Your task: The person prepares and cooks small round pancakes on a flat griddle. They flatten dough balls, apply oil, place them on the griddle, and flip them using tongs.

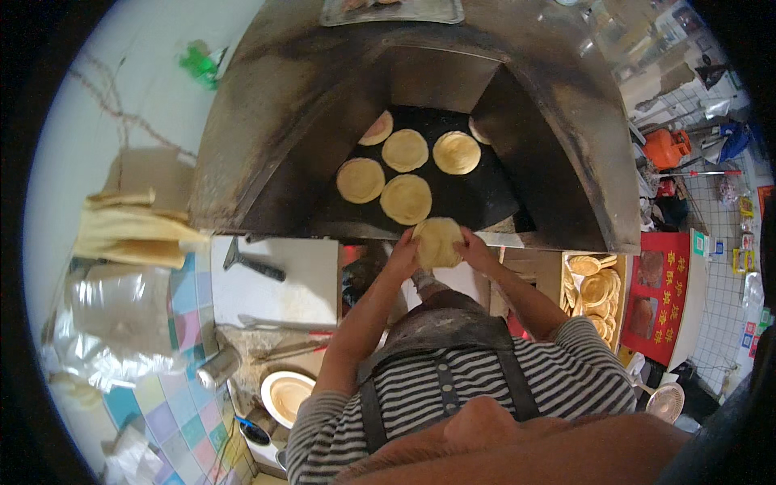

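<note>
A round, flat piece of pale dough (439,244) is held by its opposite edges between my two hands. My left hand (405,251) grips the edge on the left, and my right hand (474,247) has the edge on the right. Just beyond them opens a metal oven with a dark baking surface (479,194). Several pale flatbreads lie on it: one flatbread (406,199) is nearest the held dough, another flatbread (456,153) sits farther back on the right, and a third flatbread (361,180) is at the left.
A dark-handled scraper (257,265) lies on the white board (297,303) at left. Baked flatbreads (597,288) fill a tray at right, beside a red sign (655,297) bearing writing. A white bowl (288,397) stands at lower left. The oven's metal side wall (539,157) flanks the opening.
</note>
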A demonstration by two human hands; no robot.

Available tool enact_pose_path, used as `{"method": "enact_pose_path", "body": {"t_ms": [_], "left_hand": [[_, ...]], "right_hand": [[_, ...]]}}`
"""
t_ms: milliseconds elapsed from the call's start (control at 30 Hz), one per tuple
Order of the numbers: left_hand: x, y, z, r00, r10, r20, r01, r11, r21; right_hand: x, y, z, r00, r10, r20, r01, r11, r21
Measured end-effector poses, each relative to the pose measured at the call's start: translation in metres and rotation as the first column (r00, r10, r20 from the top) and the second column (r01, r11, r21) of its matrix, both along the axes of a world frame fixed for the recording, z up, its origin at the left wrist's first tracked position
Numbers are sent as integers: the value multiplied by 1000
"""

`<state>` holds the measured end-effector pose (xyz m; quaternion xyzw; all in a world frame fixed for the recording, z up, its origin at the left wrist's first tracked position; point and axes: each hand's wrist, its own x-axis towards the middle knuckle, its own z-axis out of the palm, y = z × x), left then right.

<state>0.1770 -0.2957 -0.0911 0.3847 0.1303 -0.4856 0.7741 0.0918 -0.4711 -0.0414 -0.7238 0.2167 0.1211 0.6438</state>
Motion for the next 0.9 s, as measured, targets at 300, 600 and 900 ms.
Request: {"method": "enact_pose_path", "body": {"t_ms": [300, 600, 900], "left_hand": [[45, -102, -68, -84, -870, 486, -312, 487, 816], [11, -40, 5, -373, -893, 253, -200, 344, 918], [-58, 230, 104, 278, -681, 678, -700, 339, 629]], "right_hand": [[33, -65, -88, 992, -117, -37, 47, 645, -763], [16, -39, -72, 932, 304, -196, -273, 236, -933], [114, 220, 63, 627, 556, 546, -276, 814, -512]]}}
